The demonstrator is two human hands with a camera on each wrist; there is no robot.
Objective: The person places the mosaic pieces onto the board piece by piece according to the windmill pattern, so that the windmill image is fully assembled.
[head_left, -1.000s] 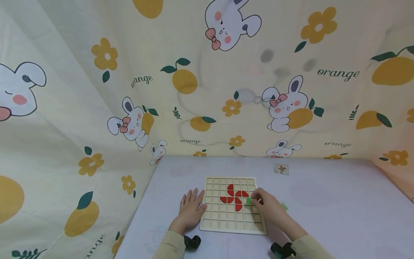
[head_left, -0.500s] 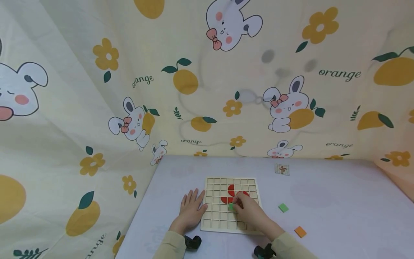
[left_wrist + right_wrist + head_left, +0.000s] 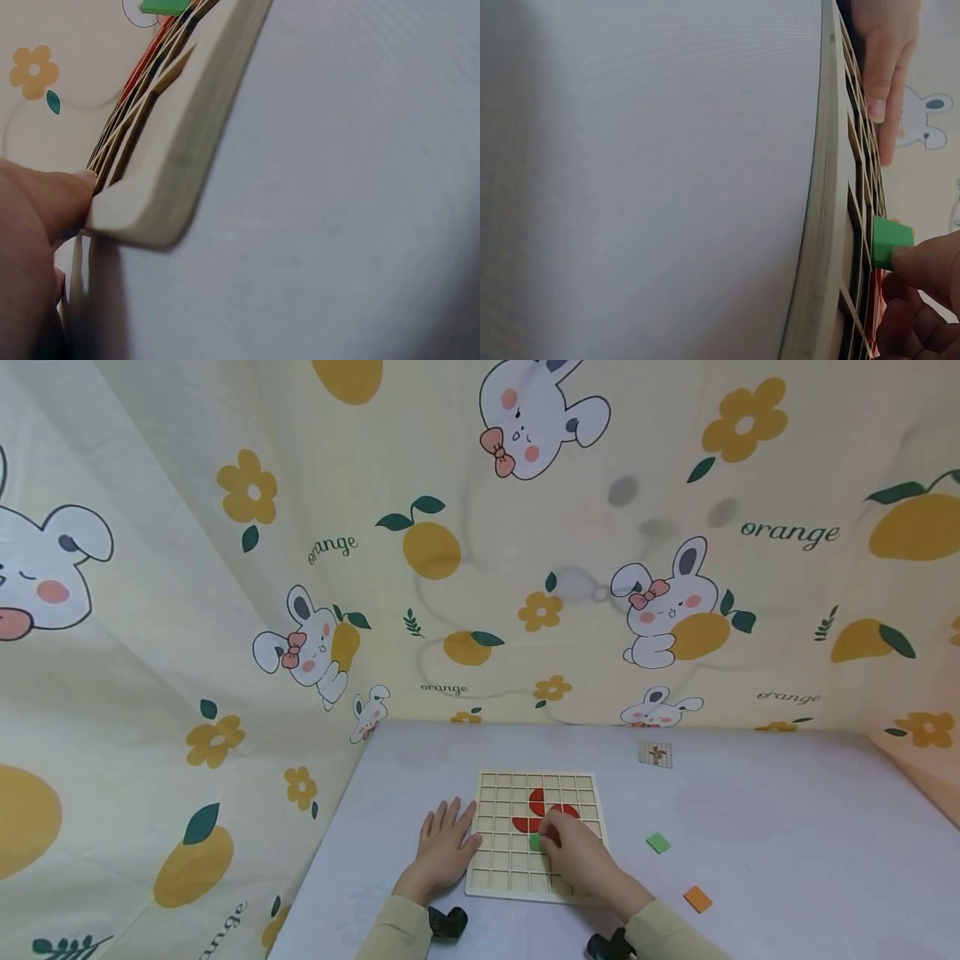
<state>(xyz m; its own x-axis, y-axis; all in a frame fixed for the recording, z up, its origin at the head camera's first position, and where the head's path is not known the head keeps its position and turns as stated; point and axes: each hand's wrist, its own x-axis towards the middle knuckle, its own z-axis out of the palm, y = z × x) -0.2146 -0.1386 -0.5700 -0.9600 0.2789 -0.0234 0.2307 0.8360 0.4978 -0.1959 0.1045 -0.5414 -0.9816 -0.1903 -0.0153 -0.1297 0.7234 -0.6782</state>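
Observation:
A pale wooden grid board (image 3: pixel 495 881) lies on the table in the head view. My right hand (image 3: pixel 581 857) is over its middle and pinches a green square tile (image 3: pixel 535 842) by one side. In the right wrist view, the thumb presses on the green tile (image 3: pixel 890 238), which is tilted at the grid. Red rounded pieces (image 3: pixel 526 824) sit in cells just above; my right hand hides part of them. My left hand (image 3: pixel 441 853) lies with straight fingers along the board's left side, and its thumb touches the board's edge (image 3: pixel 120 206) in the left wrist view.
Right of the board lie a loose green tile (image 3: pixel 658 843) and an orange tile (image 3: pixel 698 899). A small pattern card (image 3: pixel 656 754) is behind the board, to the right. A printed curtain (image 3: pixel 480 568) rises along the table's back edge.
My right hand has moved left from the board's right side to its middle with the green tile, uncovering the loose tiles at right. My left hand stays where it was.

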